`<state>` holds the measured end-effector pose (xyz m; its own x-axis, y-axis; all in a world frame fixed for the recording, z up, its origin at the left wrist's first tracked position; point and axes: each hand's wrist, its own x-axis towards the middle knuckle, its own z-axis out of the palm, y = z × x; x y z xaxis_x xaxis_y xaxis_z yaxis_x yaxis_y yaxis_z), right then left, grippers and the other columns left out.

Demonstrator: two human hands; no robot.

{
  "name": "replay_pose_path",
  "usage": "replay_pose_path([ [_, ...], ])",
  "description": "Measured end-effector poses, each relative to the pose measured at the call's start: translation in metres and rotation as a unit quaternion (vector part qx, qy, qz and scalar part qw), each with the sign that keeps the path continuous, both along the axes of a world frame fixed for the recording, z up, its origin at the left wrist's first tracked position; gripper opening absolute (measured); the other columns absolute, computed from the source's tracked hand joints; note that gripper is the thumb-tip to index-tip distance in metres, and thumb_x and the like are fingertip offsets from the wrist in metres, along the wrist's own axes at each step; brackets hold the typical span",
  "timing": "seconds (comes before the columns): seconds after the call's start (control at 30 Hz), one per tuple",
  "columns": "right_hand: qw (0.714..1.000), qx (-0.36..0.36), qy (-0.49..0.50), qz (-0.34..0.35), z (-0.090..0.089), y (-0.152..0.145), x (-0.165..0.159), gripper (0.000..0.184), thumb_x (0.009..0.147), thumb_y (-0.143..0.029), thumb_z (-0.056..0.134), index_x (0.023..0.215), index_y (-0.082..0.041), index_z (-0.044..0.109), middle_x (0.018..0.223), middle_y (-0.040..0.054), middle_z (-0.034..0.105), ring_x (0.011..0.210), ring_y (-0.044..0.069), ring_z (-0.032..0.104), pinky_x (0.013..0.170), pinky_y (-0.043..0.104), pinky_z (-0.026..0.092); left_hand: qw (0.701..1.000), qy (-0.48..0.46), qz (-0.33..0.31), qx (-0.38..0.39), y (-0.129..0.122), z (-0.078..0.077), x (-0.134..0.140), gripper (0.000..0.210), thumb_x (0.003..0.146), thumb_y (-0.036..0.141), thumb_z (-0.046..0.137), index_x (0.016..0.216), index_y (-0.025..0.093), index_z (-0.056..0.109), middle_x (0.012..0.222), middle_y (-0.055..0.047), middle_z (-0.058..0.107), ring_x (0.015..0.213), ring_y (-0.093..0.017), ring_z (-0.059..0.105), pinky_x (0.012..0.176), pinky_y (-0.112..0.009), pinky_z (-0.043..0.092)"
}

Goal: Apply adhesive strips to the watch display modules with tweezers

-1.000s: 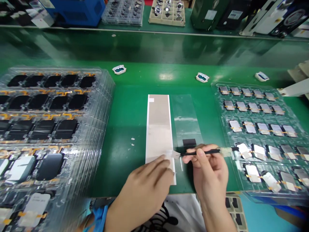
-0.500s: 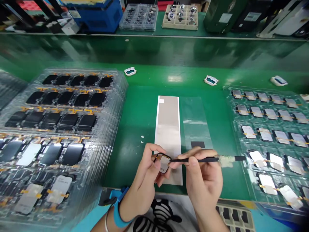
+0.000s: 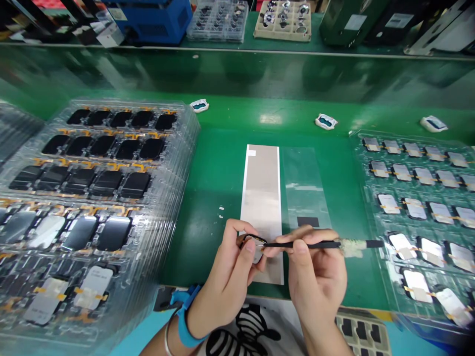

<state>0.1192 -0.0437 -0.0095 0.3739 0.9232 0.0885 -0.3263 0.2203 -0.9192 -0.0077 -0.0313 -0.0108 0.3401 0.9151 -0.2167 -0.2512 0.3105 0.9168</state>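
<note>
Between its thumb and fingers, my left hand (image 3: 233,269) holds a small display module (image 3: 259,253), its silvery back turned up and its rim black. A black pen-like tool (image 3: 319,244), wrapped near its rear in pale, ragged material, is gripped in my right hand (image 3: 315,267). Its thin tip meets the module near the left thumb; exactly what it touches is too small to tell. Beneath both hands lies a long greyish sheet (image 3: 262,193) with white edges. Beside that sheet is a clear film (image 3: 304,183) with a dark rectangle (image 3: 308,221) on it.
Stacked clear trays (image 3: 174,163) of black display modules rise at the left. Another clear tray (image 3: 365,198), at the right, carries silver-backed modules. Small white-rimmed parts (image 3: 326,121) lie along the back. A shelf holds a blue machine (image 3: 152,22) and a tray of shiny parts (image 3: 282,32).
The left thumb has slid further over the module's back. Both hands keep their holds on the module and the tool. The whole view has shifted slightly.
</note>
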Motion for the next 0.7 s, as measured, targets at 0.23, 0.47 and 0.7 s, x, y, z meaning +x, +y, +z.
replay_pose_path([
  [0.23,1.000,0.004,0.009,0.004,0.0016,0.0006,-0.0005,0.010,0.101,-0.016,0.056,0.098,-0.026,0.057,0.089,-0.0015,0.066,0.066,0.009,0.070,0.061,0.021,0.060,1.000,0.007,0.005,0.023,0.0014,0.0008,0.0011,0.013,0.108,0.037,0.040,0.105,0.025,0.042,0.074,0.005,0.055,0.051,-0.003,0.036,0.046,-0.010,0.030],
  [0.47,0.999,0.016,0.019,0.024,0.0010,-0.0021,-0.0020,0.013,0.101,-0.014,0.052,0.100,-0.025,0.056,0.091,-0.0008,0.065,0.071,0.011,0.070,0.061,0.022,0.061,0.999,0.030,0.018,0.042,0.0017,-0.0004,0.0022,0.014,0.107,0.037,0.043,0.102,0.024,0.042,0.068,0.006,0.053,0.057,-0.005,0.048,0.049,-0.012,0.034],
  [0.7,0.992,0.059,-0.017,-0.106,0.0032,-0.0033,0.0046,0.016,0.099,-0.010,0.048,0.101,-0.023,0.057,0.085,0.0007,0.062,0.076,0.015,0.068,0.058,0.027,0.063,0.991,0.078,0.090,0.063,0.0039,0.0012,0.0026,0.018,0.104,0.039,0.048,0.099,0.023,0.040,0.063,0.007,0.050,0.050,-0.006,0.042,0.045,-0.015,0.031],
])
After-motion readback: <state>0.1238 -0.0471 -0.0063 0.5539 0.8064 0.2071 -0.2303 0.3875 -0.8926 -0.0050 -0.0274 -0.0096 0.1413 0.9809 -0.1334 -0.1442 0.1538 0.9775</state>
